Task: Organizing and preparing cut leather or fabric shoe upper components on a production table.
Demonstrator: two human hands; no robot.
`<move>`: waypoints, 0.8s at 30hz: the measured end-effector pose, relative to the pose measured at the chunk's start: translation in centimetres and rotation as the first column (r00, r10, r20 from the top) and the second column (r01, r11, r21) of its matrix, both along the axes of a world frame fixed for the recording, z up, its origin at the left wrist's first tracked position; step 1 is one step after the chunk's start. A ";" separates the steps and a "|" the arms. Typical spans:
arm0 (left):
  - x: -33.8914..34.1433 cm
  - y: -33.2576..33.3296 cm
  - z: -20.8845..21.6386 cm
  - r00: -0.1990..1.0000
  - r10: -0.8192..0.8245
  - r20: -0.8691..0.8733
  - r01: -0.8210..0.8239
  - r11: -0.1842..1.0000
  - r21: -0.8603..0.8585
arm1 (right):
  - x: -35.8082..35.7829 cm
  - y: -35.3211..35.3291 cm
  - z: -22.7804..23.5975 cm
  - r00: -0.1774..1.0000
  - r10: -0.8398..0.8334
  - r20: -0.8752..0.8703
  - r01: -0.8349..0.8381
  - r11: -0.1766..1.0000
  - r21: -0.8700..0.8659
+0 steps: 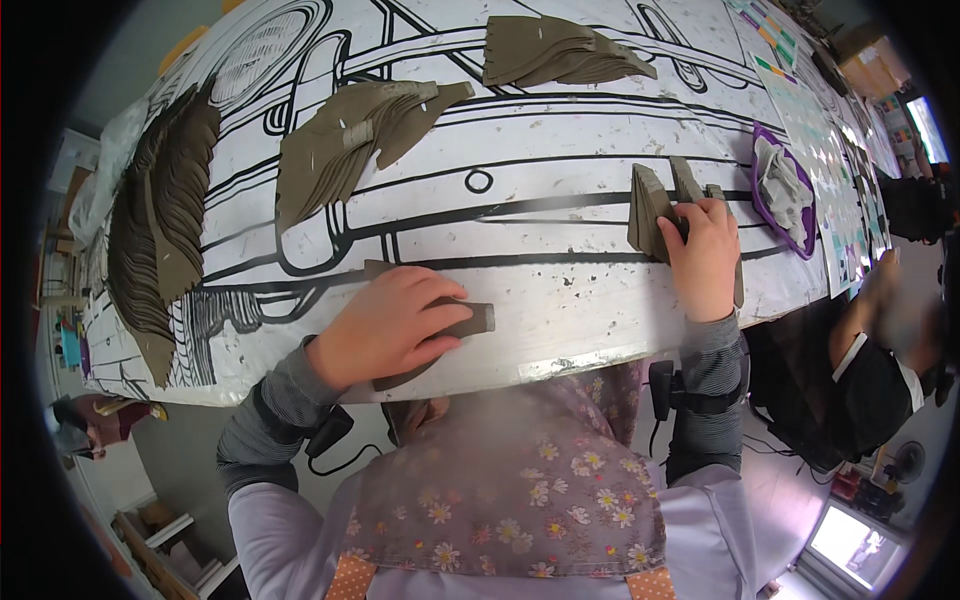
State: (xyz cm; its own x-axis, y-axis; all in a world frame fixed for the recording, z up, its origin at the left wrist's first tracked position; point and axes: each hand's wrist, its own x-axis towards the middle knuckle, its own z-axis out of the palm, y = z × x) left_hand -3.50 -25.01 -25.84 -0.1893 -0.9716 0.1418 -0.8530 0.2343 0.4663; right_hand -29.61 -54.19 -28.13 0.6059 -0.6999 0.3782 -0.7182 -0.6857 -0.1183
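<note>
My left hand (392,325) lies with its fingers stretched over a flat olive-brown cut piece (482,318) near the table's front edge. The palm and fingers hide much of that piece. To the right, my right hand (706,262) has its fingers bent and closed on the edge of a small group of narrow brown cut pieces (648,205), which look like fabric. How many layers it grips is hidden. Beyond my left hand lies a fanned stack of larger brown pieces (325,150), and another fanned stack (550,52) rests at the far side.
A long overlapping row of brown pieces (160,215) runs along the table's left end. At the right stands a purple basket (757,190) with grey-white scraps, beside patterned sheets (815,160). The white table (580,300) bears black line drawings. A person (850,390) is at the right.
</note>
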 end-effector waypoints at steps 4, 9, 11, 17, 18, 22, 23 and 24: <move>0.3 -0.2 -0.6 1.000 0.003 -0.004 -0.003 1.000 -0.026 | 0.0 0.0 0.0 0.997 0.000 0.073 -0.002 1.000 0.027; 0.8 -0.1 -1.3 0.999 -0.011 -0.052 0.008 0.998 -0.056 | 0.7 0.5 -0.1 0.988 0.073 0.133 -0.076 0.997 0.022; 1.0 -0.3 -1.1 0.998 -0.016 -0.054 0.013 0.999 -0.039 | 0.7 0.0 -0.8 0.941 0.251 0.226 -0.255 0.967 -0.012; 1.0 -0.4 -1.2 0.996 -0.012 -0.092 0.007 0.998 -0.058 | 0.6 1.7 0.0 0.963 0.185 0.194 -0.213 0.967 0.136; 1.1 -0.4 -1.2 0.995 -0.007 -0.095 0.002 0.998 -0.056 | 0.4 1.9 0.3 0.963 0.190 0.191 -0.218 0.966 0.138; 1.2 -0.4 -1.1 0.997 -0.019 -0.072 0.014 0.998 -0.058 | -0.6 2.3 2.4 0.979 0.148 0.141 -0.191 0.910 0.368; 1.1 -0.4 -1.2 0.998 -0.019 -0.065 0.015 0.998 -0.063 | -0.7 2.4 2.8 0.988 0.118 0.103 -0.153 0.871 0.468; 1.1 -0.3 -1.3 0.998 -0.019 -0.067 0.015 0.998 -0.064 | -1.0 2.2 2.6 0.988 0.119 0.101 -0.152 0.871 0.467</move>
